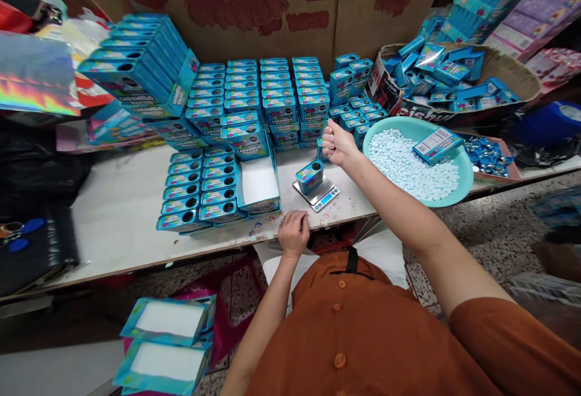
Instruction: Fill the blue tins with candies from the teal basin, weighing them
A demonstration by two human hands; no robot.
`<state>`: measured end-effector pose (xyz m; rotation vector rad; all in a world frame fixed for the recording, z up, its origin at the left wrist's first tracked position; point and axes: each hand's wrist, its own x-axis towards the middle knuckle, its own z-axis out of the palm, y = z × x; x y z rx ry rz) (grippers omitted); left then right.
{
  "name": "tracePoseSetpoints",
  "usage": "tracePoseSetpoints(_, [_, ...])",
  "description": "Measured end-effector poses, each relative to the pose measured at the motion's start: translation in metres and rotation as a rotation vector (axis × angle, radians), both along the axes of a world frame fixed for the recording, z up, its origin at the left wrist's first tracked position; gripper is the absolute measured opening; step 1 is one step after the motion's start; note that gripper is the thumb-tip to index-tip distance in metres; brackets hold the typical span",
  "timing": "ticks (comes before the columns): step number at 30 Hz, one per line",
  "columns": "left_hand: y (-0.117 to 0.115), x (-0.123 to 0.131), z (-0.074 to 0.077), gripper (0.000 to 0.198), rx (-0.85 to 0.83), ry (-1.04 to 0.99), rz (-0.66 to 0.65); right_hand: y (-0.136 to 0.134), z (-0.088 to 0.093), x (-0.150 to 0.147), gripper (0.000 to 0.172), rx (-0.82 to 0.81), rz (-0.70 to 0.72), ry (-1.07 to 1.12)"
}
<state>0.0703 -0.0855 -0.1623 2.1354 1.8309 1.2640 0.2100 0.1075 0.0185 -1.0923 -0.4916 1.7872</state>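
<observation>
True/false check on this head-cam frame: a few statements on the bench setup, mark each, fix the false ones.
1. A small blue tin stands on the digital scale. True.
2. The left hand rests on the scale. False: it rests on the white bench in front of the scale.
3. The right hand is an open palm pressed on the tin. False: it is a closed fist held up, apart from the tin.
4. The teal basin holds pale candies with a flat blue-and-white box lying on them. True.
5. The tins on the bench lie in a loose heap. False: they stand in stacked rows.
</observation>
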Motion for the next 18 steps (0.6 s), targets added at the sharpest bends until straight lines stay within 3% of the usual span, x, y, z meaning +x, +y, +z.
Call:
tracePoseSetpoints(9, [0.000, -0.001, -0.002, 0.021, -0.029, -0.010, -0.004, 0.000, -0.003, 0.004, 0.044, -0.017, -0.019, 0.033])
tracePoseSetpoints(18, [0.000, 0.000, 0.001, 0.019, -0.030, 0.003, 0.000, -0.009, -0.017, -0.028, 0.045, 0.008, -0.059, -0.080])
